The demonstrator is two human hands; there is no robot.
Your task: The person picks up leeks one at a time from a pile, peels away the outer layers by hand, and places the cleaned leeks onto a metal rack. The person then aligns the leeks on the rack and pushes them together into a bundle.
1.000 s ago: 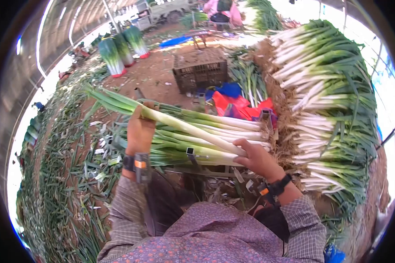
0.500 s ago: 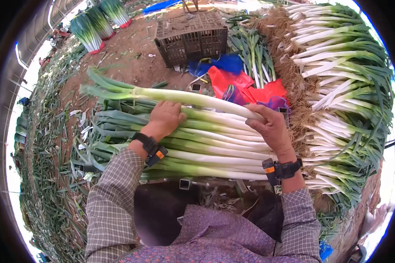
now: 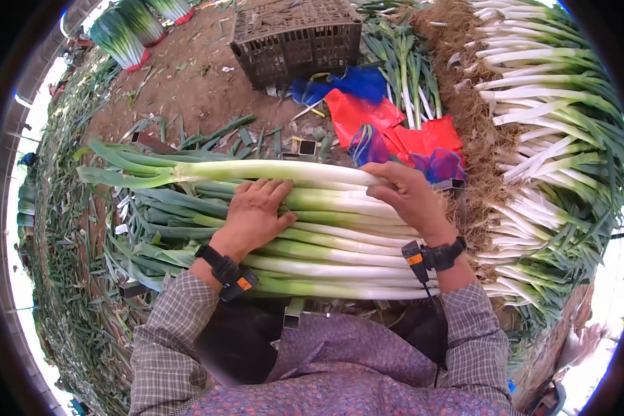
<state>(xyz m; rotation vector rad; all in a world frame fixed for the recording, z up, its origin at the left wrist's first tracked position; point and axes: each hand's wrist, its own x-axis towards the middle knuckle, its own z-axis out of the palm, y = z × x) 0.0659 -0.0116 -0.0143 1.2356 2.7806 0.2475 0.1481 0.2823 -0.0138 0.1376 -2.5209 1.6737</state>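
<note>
A thick, long green onion (image 3: 256, 170) lies along the far side of a row of similar green onions (image 3: 340, 244), its leaves pointing left. My right hand (image 3: 410, 197) pinches its white root end between thumb and fingers. Just below that stalk, my left hand (image 3: 255, 211) rests flat on the row, fingers stretched out and fingertips close to the stalk's near side. The white ends of the row face right, and its green leaves (image 3: 152, 222) spread to the left.
A large heap of green onions with roots (image 3: 534, 132) runs down the right. Beyond the row are a dark plastic crate (image 3: 298, 48), red plastic (image 3: 367, 118) and blue netting (image 3: 347, 87). Tied bundles (image 3: 118, 41) stand at the far left; leaf scraps (image 3: 69, 263) cover the ground.
The held green onion has shifted left and lies straighter along the row. My right hand has moved left with it. My left hand has flattened on the row, and the camera view has shifted.
</note>
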